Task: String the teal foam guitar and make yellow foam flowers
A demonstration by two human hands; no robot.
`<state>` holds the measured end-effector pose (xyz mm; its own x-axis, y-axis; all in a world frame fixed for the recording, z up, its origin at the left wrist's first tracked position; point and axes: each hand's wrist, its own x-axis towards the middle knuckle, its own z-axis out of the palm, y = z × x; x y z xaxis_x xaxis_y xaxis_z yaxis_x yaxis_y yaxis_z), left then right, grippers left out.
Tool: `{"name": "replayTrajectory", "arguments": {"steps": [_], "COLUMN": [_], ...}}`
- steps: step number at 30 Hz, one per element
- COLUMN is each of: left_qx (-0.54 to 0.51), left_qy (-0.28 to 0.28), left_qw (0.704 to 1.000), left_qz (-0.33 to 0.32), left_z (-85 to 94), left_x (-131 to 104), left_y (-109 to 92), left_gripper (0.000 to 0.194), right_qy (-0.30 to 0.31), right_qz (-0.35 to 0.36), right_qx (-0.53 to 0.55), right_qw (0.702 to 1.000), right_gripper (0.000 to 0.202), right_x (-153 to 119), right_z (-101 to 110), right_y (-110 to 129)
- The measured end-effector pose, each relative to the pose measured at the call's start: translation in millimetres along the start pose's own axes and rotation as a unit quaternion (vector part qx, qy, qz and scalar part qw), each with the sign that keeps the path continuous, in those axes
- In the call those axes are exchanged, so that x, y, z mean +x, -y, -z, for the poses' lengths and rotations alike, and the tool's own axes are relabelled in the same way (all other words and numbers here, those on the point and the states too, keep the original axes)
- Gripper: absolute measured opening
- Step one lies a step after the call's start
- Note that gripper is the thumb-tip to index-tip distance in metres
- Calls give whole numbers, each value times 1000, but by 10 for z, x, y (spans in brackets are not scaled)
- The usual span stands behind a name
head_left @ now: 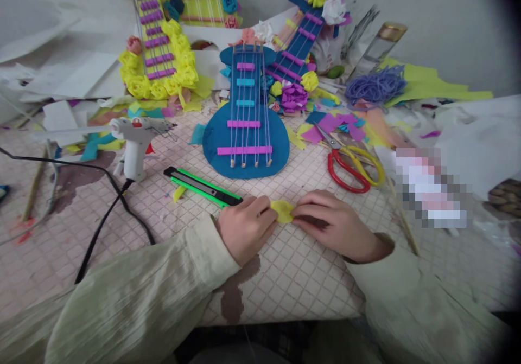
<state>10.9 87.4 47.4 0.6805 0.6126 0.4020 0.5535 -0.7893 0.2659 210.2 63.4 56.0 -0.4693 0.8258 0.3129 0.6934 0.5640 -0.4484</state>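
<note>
Between my two hands, low over the near part of the table, is a small piece of yellow crepe paper point(283, 210). My left hand point(246, 227) pinches its left side, fingers curled and fingertips partly hidden. On the other side, my right hand point(331, 224) holds the paper's right edge between thumb and fingers. Just beyond my left hand lies a green and black box cutter point(203, 186). Farther back stands a blue paper guitar point(211, 136) with pale strings and pink and light-blue strips across it.
A white glue gun point(134, 152) with a black cord stands at left. Scissors point(352, 171) with red and yellow handles lie at right. Behind are a yellow-flowered paper instrument point(138, 86), a second blue one point(303, 38), purple yarn point(374, 86) and paper scraps.
</note>
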Motion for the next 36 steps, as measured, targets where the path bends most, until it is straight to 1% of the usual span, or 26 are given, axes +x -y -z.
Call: {"name": "replayTrajectory", "arguments": {"steps": [5,11,16,20,24,31,36], "left_qx": [2,0,-20,2,14,11,18], "left_qy": [22,19,7,12,19,28,40], "left_qw": [1000,1000,1000,1000,999,999,998], "left_qz": [2,12,20,21,37,45,51], "left_z": [10,15,12,7,3,17,17], "left_x": [2,5,8,18,33,52,63], "left_y": [-4,-7,-8,-17,-24,-32,-43], "left_gripper": [26,25,19,21,20,18,16], "right_qy": [9,20,21,17,14,18,13], "right_qz": [6,-29,-68,-90,-100,-117,-117], "right_qx": [3,5,14,20,29,30,26], "right_qw": [1000,999,997,996,994,992,993], "right_gripper": [8,6,6,8,9,9,11], "right_x": [0,19,43,63,78,88,104], "right_z": [-10,-27,-44,-56,-62,-68,-70], "right_y": [-1,30,63,77,88,100,100]}}
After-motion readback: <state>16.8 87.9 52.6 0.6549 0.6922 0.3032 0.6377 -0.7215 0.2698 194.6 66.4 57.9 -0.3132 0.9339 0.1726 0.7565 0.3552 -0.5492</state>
